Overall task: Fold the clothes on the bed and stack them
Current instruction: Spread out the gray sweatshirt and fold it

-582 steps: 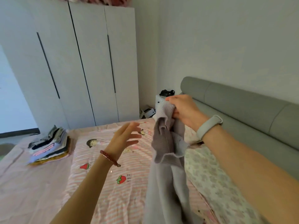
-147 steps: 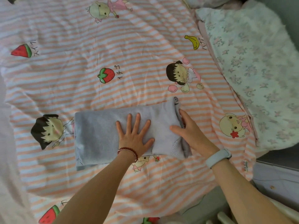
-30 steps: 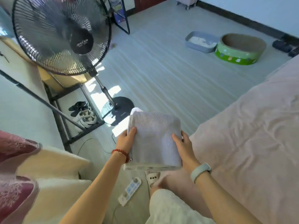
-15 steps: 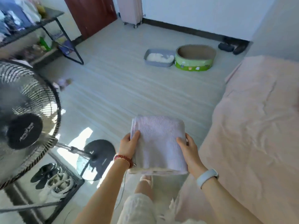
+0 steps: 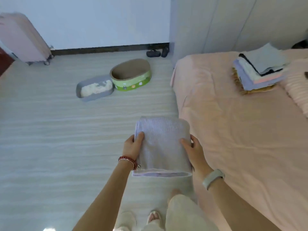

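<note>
The bed (image 5: 233, 139), covered by a smooth pink sheet with shallow creases, fills the frame from 1 to 5 o'clock. At 2 o'clock on it rests the stack (image 5: 257, 70): several flat, squared garments in grey, black, white, pink and lavender on a mustard bottom layer, edges roughly aligned. The folded sweater (image 5: 162, 145), a lavender fine-ribbed knit folded to a thick rectangle with rounded far corners, is held at centre frame, above the floor and just beside the bed edge, well apart from the stack. The left hand (image 5: 132, 145) grips its left edge, thumb on top; the right hand (image 5: 194, 148) grips its right edge likewise. Judged status: folding of this garment is complete; transfer onto the stack remains. No unfolded clothes are visible.
</note>
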Demonstrator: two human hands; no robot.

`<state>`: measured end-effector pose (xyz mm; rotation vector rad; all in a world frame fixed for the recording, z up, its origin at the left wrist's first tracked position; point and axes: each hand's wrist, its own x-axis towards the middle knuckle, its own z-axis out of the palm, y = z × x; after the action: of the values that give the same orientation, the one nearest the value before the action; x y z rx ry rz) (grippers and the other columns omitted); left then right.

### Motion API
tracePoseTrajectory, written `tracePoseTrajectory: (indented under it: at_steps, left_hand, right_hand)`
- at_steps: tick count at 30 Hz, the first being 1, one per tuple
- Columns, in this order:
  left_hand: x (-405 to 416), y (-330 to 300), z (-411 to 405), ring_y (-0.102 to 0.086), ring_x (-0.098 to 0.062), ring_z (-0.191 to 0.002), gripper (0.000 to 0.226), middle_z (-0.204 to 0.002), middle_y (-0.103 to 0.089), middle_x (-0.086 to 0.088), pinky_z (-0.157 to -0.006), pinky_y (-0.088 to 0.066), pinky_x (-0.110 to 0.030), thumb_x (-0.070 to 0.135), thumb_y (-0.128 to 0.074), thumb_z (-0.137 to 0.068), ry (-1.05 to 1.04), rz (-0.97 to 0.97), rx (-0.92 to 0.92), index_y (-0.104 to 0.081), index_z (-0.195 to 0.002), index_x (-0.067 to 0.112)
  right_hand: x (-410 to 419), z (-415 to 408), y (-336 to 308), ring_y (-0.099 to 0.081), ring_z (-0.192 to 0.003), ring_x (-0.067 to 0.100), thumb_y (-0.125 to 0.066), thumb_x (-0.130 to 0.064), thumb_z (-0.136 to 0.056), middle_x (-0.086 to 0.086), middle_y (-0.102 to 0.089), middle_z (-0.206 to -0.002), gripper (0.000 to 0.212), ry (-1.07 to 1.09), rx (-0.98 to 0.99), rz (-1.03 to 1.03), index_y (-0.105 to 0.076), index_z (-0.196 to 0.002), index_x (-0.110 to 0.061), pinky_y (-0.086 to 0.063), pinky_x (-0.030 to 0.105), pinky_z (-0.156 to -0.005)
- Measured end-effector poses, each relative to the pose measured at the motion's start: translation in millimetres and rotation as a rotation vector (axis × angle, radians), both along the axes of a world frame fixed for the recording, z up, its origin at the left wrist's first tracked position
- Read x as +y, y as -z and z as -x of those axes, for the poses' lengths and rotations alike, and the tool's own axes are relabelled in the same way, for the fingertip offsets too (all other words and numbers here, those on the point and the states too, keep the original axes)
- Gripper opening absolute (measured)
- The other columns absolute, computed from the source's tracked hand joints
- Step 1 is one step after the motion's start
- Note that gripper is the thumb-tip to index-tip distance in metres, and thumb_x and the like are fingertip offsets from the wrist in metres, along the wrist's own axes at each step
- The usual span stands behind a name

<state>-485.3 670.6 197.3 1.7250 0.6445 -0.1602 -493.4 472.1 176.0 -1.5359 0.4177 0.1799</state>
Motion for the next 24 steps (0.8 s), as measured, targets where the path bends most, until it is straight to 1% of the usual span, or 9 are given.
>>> tracePoseTrajectory:
  at_steps: [2,4,6,8,12,14,17,20,24]
  left_hand:
    - [-17,5,-46,-0.055,-0.021,-0.073,0.028,-0.072,-0.057,0.001,-0.069,-0.049,-0.032,0.033,-0.054,-0.091,0.105,0.004,0.013,-0.055,-0.068,0.017]
    - [-41,11,-95,-0.055,-0.022,-0.074,0.028,-0.072,-0.057,0.001,-0.071,-0.05,-0.034,0.034,-0.054,-0.091,0.211,0.024,0.016,-0.054,-0.067,0.019]
    - [-68,15,-148,-0.054,-0.023,-0.075,0.03,-0.072,-0.056,0.0,-0.076,-0.05,-0.039,0.035,-0.053,-0.092,0.306,0.026,0.024,-0.053,-0.067,0.019]
    - [-99,17,-208,-0.053,-0.022,-0.073,0.031,-0.071,-0.054,0.0,-0.072,-0.049,-0.036,0.035,-0.052,-0.092,0.399,0.022,0.014,-0.052,-0.067,0.018]
    - [-168,6,-332,-0.052,-0.023,-0.079,0.032,-0.074,-0.055,-0.004,-0.081,-0.049,-0.041,0.036,-0.051,-0.092,0.557,-0.002,0.004,-0.051,-0.068,0.016]
    - [-202,-5,-387,-0.054,-0.024,-0.08,0.03,-0.076,-0.058,-0.002,-0.079,-0.048,-0.038,0.037,-0.052,-0.092,0.627,-0.003,0.009,-0.054,-0.07,0.017]
    - [-247,-19,-456,-0.056,-0.025,-0.082,0.028,-0.076,-0.058,0.001,-0.081,-0.048,-0.038,0.037,-0.051,-0.092,0.732,-0.005,0.0,-0.053,-0.07,0.02]
    - [-286,-22,-512,-0.057,-0.028,-0.088,0.027,-0.085,-0.061,-0.005,-0.087,-0.049,-0.042,0.038,-0.052,-0.092,0.842,-0.013,0.013,-0.057,-0.078,0.016]
    - [-349,-16,-589,-0.058,-0.024,-0.084,0.025,-0.091,-0.062,-0.007,-0.077,-0.049,-0.034,0.034,-0.051,-0.093,1.021,0.009,0.013,-0.059,-0.092,0.01]
  right_hand:
    - [-15,-25,3,-0.061,-0.083,0.015,-0.057,-0.019,-0.091,-0.001,-0.061,-0.098,0.026,0.096,0.029,0.01,-0.049,-0.115,-0.018,-0.052,0.03,-0.069]
    - [-34,-57,8,-0.061,-0.087,0.018,-0.058,-0.02,-0.09,0.002,-0.06,-0.104,0.035,0.201,0.047,0.029,-0.048,-0.123,-0.013,-0.051,0.034,-0.074]
    - [-57,-94,12,-0.06,-0.085,0.015,-0.058,-0.02,-0.09,0.002,-0.059,-0.104,0.038,0.303,0.043,0.039,-0.047,-0.125,-0.013,-0.05,0.03,-0.072]
    - [-81,-139,15,-0.059,-0.084,0.014,-0.058,-0.019,-0.09,0.001,-0.059,-0.103,0.039,0.393,0.033,0.025,-0.046,-0.126,-0.013,-0.049,0.03,-0.072]
    - [-132,-234,9,-0.059,-0.096,0.023,-0.057,-0.02,-0.091,0.007,-0.058,-0.115,0.042,0.543,0.03,-0.005,-0.044,-0.13,-0.01,-0.05,0.037,-0.082]
    - [-157,-276,2,-0.058,-0.101,0.024,-0.056,-0.02,-0.092,0.007,-0.057,-0.118,0.041,0.607,0.026,-0.016,-0.044,-0.13,-0.01,-0.05,0.04,-0.087]
    - [-189,-330,-8,-0.059,-0.092,0.017,-0.054,-0.022,-0.092,0.001,-0.057,-0.111,0.032,0.693,0.011,-0.032,-0.047,-0.123,-0.018,-0.049,0.033,-0.081]
    - [-215,-371,-11,-0.058,-0.085,0.008,-0.055,-0.023,-0.092,-0.002,-0.057,-0.105,0.029,0.79,0.004,-0.061,-0.045,-0.119,-0.023,-0.047,0.025,-0.072]
    - [-249,-427,-6,-0.058,-0.094,0.017,-0.053,-0.02,-0.092,0.003,-0.059,-0.115,0.039,0.942,0.024,-0.034,-0.044,-0.13,-0.015,-0.049,0.035,-0.084]
